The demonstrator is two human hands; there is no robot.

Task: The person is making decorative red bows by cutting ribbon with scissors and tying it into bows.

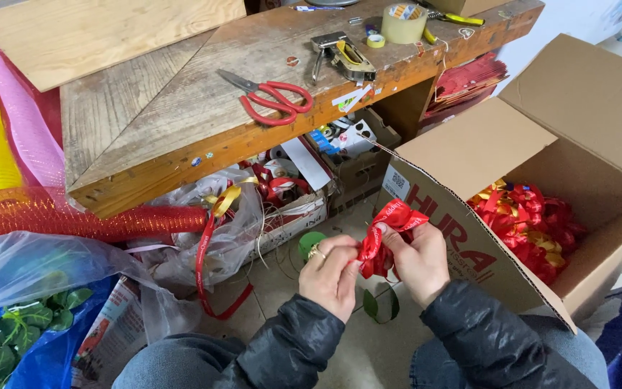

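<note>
Wooden bench carries red-handled scissors, staple gun, tape roll; open cardboard box of red bows right, mesh rolls left.

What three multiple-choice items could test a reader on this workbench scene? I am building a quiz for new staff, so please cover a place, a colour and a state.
1. Where do the scissors lie?
A. on the wooden table
B. inside the cardboard box
C. on the floor

2. What colour is the ribbon held in the hands?
A. blue
B. red
C. green

3. In what state is the cardboard box?
A. taped shut
B. flattened
C. open, with red and yellow ribbon pieces inside

Answers:
1 A, the red-handled scissors rest on the table top near a staple gun.
2 B, the left hand and right hand both pinch a red ribbon.
3 C, the flaps stand up and the contents show.
</note>
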